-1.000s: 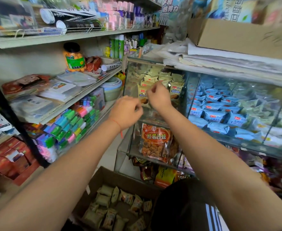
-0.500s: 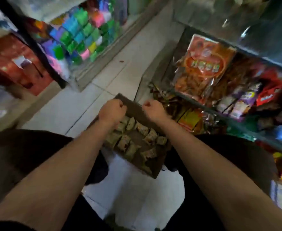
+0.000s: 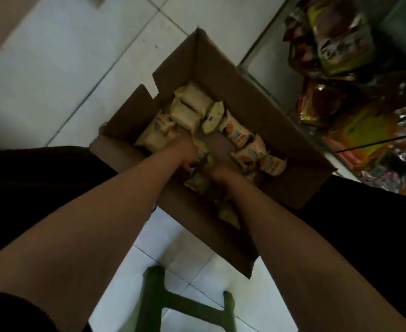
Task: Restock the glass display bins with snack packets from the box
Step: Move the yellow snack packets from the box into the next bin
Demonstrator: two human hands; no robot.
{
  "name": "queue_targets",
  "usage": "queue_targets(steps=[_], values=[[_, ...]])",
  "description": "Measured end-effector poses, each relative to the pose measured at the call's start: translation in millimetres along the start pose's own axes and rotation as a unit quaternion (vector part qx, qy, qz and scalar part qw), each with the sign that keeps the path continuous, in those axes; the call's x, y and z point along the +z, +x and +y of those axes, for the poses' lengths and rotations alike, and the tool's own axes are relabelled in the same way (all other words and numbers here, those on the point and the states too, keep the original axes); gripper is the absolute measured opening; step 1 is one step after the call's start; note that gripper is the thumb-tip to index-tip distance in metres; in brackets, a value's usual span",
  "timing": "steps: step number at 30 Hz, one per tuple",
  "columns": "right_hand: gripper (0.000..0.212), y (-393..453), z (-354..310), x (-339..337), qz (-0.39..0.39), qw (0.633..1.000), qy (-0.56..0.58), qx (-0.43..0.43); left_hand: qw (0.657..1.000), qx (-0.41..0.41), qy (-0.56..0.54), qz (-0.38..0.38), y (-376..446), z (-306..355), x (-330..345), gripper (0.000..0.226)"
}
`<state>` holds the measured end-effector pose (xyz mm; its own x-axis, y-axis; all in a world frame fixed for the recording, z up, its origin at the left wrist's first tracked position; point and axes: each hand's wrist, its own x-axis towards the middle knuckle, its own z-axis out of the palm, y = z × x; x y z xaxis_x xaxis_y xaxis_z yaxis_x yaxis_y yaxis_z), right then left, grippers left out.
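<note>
- Cardboard box (image 3: 276, 130) on the tiled floor (image 3: 53, 56) now fills the view; a second ago both hands were up at the glass bin, half a second ago just above the box, and now they are down among the packets (image 3: 190, 109)
- That reads as one load placed and the next pickup under way
- Left hand (image 3: 185, 152) is curled, with packets at its fingers; right hand (image 3: 217, 172) is curled beside it over another packet; blur hides how firm either grip is
- Loose packets lie along the far and right sides, a bare patch of box bottom between
- Upright flaps wall the far and left sides, so lifting straight up looks clearest
- Glass shelf (image 3: 264, 75) of snack bags crowds the right; a green stool (image 3: 154, 305) stands near the near corner
</note>
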<state>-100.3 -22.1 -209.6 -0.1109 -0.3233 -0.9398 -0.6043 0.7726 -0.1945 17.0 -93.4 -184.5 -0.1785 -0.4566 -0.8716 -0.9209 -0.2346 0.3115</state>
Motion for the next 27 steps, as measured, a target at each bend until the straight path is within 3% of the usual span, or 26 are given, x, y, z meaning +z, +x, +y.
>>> queue_targets(steps=[3,5,9,10,13,16,18,20,24,27], values=[[0.057,19,3,23,0.049,0.990,0.122,0.047,0.997,-0.050,-0.001,-0.065,15,-1,25,0.040],[0.069,23,3,30,0.104,0.974,0.195,0.057,0.997,-0.065,-0.017,-0.044,20,-3,25,0.044],[0.088,21,8,25,0.095,0.932,0.348,0.046,0.989,-0.061,-0.112,-0.076,25,2,13,0.056],[0.083,18,10,19,0.074,0.920,0.384,0.034,0.984,-0.058,-0.151,-0.079,22,3,9,0.063],[0.037,-3,14,-2,-0.010,0.855,0.518,-0.006,0.963,-0.045,-0.244,-0.102,3,8,0,0.070],[0.043,-37,11,-21,-0.075,0.796,0.596,-0.066,0.935,-0.023,-0.339,-0.106,-33,21,-14,0.043],[0.045,-72,-2,-30,-0.101,0.786,0.600,-0.114,0.917,-0.004,-0.387,-0.097,-68,28,-26,0.030],[0.037,-115,-17,-37,-0.110,0.791,0.581,-0.156,0.909,0.021,-0.411,-0.072,-107,32,-41,0.035],[0.025,-217,-36,-52,-0.128,0.771,0.570,-0.253,0.892,0.099,-0.441,0.025,-206,36,-80,0.070],[0.023,-306,-45,-65,-0.121,0.735,0.585,-0.322,0.868,0.193,-0.454,0.058,-293,55,-103,0.042]])
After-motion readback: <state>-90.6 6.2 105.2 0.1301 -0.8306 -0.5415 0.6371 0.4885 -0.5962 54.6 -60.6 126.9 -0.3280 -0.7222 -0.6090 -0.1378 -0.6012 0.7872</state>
